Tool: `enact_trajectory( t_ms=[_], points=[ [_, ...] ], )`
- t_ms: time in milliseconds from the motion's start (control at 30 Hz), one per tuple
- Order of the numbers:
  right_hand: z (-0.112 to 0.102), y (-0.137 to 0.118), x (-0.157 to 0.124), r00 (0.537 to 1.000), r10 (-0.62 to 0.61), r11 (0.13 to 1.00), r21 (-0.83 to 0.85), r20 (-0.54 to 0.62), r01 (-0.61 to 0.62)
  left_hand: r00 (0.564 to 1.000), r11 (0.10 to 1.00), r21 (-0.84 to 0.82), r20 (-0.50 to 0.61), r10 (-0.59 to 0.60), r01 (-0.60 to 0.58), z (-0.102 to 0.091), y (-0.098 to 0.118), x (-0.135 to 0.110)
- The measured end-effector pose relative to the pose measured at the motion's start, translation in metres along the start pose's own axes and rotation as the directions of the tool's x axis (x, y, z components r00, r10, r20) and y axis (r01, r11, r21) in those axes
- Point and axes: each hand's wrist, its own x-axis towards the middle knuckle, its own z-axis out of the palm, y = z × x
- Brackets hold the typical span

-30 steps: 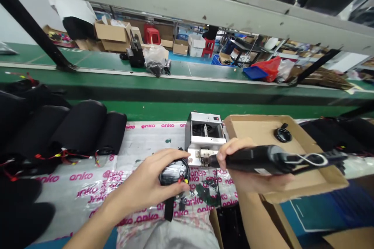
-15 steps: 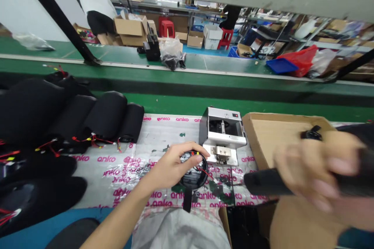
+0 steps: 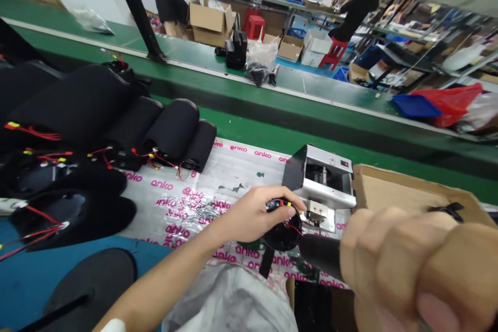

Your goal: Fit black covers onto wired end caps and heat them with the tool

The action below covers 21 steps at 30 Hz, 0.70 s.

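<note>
My left hand (image 3: 259,212) is closed on the rim of a round black speaker housing (image 3: 283,238), thumb and fingers on its upper edge. Red and yellow wire connectors show inside it, near the thumb. A black strap (image 3: 266,262) hangs from its lower side. Large and close to the camera, my right hand (image 3: 416,264) wraps around a black electric screwdriver (image 3: 321,255). The tool's narrow end points left at the housing; whether it touches cannot be made out. Just behind the housing stands a silver screw feeder (image 3: 329,192).
Several black fabric-covered speaker bodies (image 3: 171,127) with loose wires lie to the left. A cardboard tray (image 3: 404,187) on the right holds a small black part (image 3: 447,210). Printed plastic sheeting (image 3: 233,166) covers the bench. Across a green ledge (image 3: 194,70), other people are in the background.
The view has turned and tilted, so the bench items sit differently. My right hand has brought the screwdriver left and closer to the housing. My left hand keeps its hold.
</note>
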Motion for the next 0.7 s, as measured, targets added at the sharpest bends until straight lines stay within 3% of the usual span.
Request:
enact_trajectory(
  t_ms=[100, 233, 333, 433, 500, 600, 700],
  points=[
    [-0.01, 0.0, 0.012, 0.975, 0.114, 0.993, -0.05, 0.191, -0.107, 1.0, 1.0, -0.005, -0.006, 0.016, -0.016, 0.0, -0.001, 0.001],
    [-0.024, 0.004, 0.008, 0.962, 0.096, 0.988, 0.091, 0.256, -0.123, 0.999, 0.999, -0.031, -0.01, 0.032, -0.033, 0.001, -0.002, 0.0],
    [-0.02, 0.012, -0.017, 0.966, 0.253, 0.967, 0.005, 0.056, -0.254, 1.0, 0.999, -0.044, -0.019, 0.02, -0.021, 0.003, -0.002, -0.001],
    [-0.012, 0.015, -0.046, 0.868, 0.428, 0.879, -0.108, -0.25, -0.464, 0.999, 0.999, -0.048, -0.034, -0.004, 0.002, 0.005, 0.0, -0.001],
    [-0.007, 0.013, -0.056, 0.81, 0.461, 0.815, -0.186, -0.363, -0.548, 0.999, 0.999, -0.05, -0.04, -0.012, 0.01, 0.005, 0.001, -0.001],
    [0.0, 0.007, -0.052, 0.774, 0.475, 0.763, -0.243, -0.418, -0.6, 0.999, 0.999, -0.049, -0.05, -0.021, 0.018, 0.004, 0.003, -0.002],
    [0.017, 0.008, -0.032, 0.818, 0.459, 0.838, -0.138, -0.347, -0.529, 0.998, 0.998, -0.052, -0.057, -0.028, 0.025, 0.006, 0.002, -0.002]
  ],
)
